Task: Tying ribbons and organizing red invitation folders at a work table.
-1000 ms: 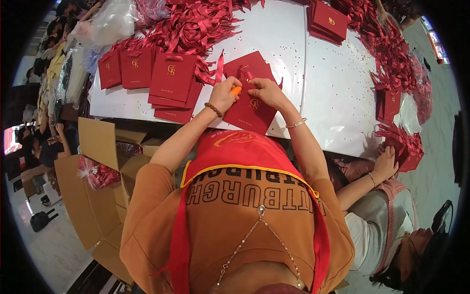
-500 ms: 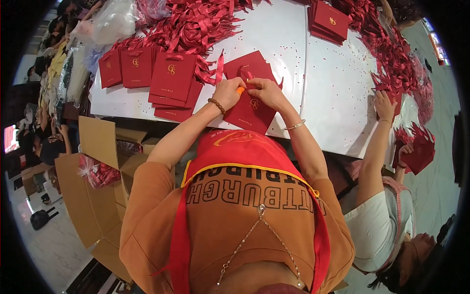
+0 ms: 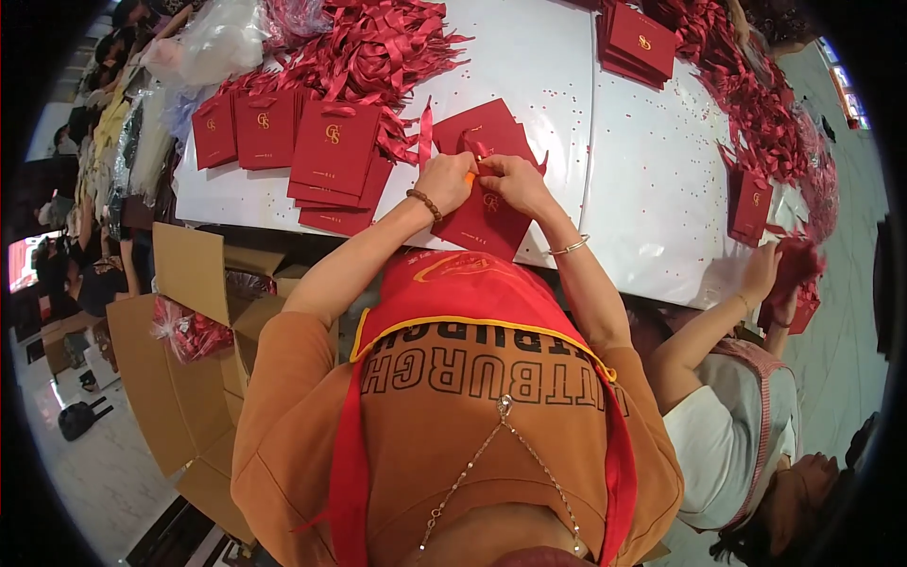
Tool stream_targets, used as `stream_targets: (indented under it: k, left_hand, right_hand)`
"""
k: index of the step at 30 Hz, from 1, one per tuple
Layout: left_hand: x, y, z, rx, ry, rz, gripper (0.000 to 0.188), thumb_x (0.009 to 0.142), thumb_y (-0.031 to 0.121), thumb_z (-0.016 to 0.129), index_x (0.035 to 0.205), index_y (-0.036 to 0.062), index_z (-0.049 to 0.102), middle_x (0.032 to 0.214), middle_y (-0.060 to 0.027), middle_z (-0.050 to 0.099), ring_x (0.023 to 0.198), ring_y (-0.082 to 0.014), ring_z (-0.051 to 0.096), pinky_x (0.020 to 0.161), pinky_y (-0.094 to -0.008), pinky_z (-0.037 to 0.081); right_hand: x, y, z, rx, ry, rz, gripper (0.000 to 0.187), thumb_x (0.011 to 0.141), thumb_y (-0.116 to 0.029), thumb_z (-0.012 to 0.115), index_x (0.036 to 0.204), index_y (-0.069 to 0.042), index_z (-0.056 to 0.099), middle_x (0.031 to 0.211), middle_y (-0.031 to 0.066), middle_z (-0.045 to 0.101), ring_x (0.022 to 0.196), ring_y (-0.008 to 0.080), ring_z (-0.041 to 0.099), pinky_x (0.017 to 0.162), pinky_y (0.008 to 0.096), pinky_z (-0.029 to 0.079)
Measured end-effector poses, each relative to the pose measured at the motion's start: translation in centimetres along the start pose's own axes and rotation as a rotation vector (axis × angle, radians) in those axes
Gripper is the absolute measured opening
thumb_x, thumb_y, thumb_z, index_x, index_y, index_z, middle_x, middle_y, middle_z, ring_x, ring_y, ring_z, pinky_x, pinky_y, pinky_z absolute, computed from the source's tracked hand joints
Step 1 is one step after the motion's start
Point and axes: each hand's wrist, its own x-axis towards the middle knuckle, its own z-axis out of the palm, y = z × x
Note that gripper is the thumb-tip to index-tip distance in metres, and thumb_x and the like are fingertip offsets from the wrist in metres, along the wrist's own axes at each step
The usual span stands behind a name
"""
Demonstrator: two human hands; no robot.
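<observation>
A red paper gift bag (image 3: 484, 227) with a gold print lies in front of me on other red bags (image 3: 501, 118). My left hand (image 3: 446, 182) is closed at its upper edge, around a small orange object (image 3: 470, 178) that mostly hides in the fingers. Close beside it, my right hand (image 3: 516, 184) pinches at the red ribbon (image 3: 475, 145) that rises from the same edge. The fingertips of both hands almost meet there. Exactly how the ribbon runs between them is hidden.
Stacked red bags (image 3: 333, 151) stand left on the white table (image 3: 638, 208), with a heap of red ribbons (image 3: 378, 47) behind. More bags (image 3: 638, 42) lie at the far right. A cardboard box (image 3: 179, 378) is at lower left. At right, a co-worker's hand (image 3: 761, 269) handles a red bag.
My hands stay at the bag's upper edge with only slight finger shifts. The co-worker's hand has drawn back from the table toward the bag in their other hand.
</observation>
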Motion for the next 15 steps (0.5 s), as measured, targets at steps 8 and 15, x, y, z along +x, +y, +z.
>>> stream_targets:
  k: [8, 15]
  left_hand:
    - [0.3, 2.1, 0.5, 0.293, -0.041, 0.115, 0.011, 0.072, 0.008, 0.055, 0.08, 0.0002, 0.055, 0.07, -0.0189, 0.061, 0.064, -0.0351, 0.06, 0.058, -0.0445, 0.048]
    - [0.1, 2.2, 0.8, 0.265, -0.051, 0.178, 0.012, 0.072, 0.009, 0.055, 0.081, 0.0001, 0.055, 0.071, -0.0183, 0.061, 0.065, -0.0343, 0.061, 0.059, -0.0441, 0.048]
  right_hand:
    - [0.1, -0.1, 0.5, -0.111, 0.045, -0.012, 0.028, 0.073, -0.02, 0.06, 0.1, -0.013, 0.063, 0.092, 0.0126, 0.064, 0.088, 0.0318, 0.06, 0.077, 0.0413, 0.046]
    - [1.0, 2.3, 0.9, 0.01, 0.038, -0.078, 0.03, 0.072, -0.019, 0.061, 0.102, -0.013, 0.063, 0.09, 0.0144, 0.064, 0.086, 0.0321, 0.061, 0.075, 0.0403, 0.047]
